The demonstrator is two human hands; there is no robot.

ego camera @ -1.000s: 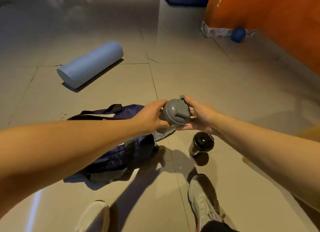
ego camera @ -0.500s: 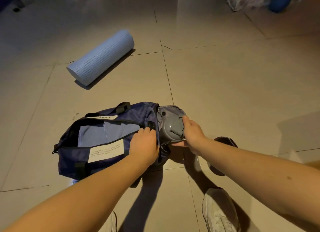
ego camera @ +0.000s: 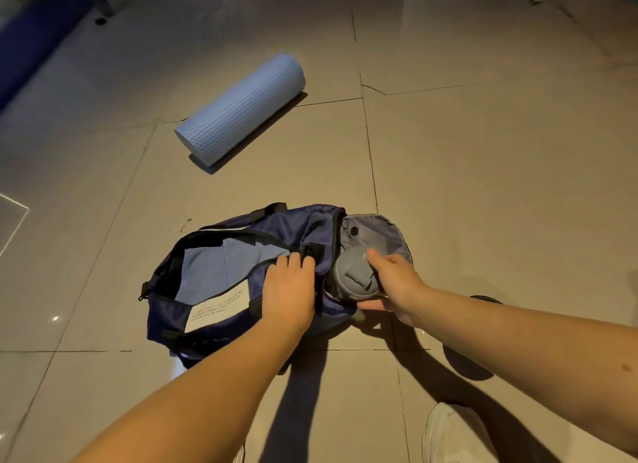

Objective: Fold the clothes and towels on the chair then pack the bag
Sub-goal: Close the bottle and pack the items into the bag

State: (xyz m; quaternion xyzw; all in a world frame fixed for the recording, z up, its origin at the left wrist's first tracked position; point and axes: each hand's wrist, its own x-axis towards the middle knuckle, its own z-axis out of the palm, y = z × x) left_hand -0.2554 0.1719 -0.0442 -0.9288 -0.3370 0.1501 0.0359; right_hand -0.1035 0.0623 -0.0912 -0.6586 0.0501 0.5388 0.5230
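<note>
Down from mid-air, where both hands held it a second ago, the grey shaker bottle (ego camera: 352, 272) now sits in the end pocket (ego camera: 379, 235) of the navy duffel bag (ego camera: 310, 224), and the left hand has let go of it and moved onto the bag. Well apart from the bag, up and to the left, a pale blue foam roller (ego camera: 241, 112) lies slanted on the tiled floor (ego camera: 483, 186). The bag lies on its side on the floor with its main zip gaping. Inside it a light blue cloth (ego camera: 221, 266) lies flat, and a white label (ego camera: 217, 310) with small print shows on the near lip. The left hand (ego camera: 290, 290) rests on the right end of that opening, its fingers curled over the edge of the fabric beside a black strap loop and gripping it. Just to the right, the grey-lined end pocket stands open with the bottle lying in it lid toward the camera. Only the round lid and its flip cap show, and the body is hidden by the pocket. The right hand (ego camera: 393, 283) grips the lid, index finger laid across its top and thumb hooked under its lower rim. Behind the right forearm a dark round object (ego camera: 483, 298) peeks out, too hidden to name. A white shoe (ego camera: 452, 435) is at the lower right.
</note>
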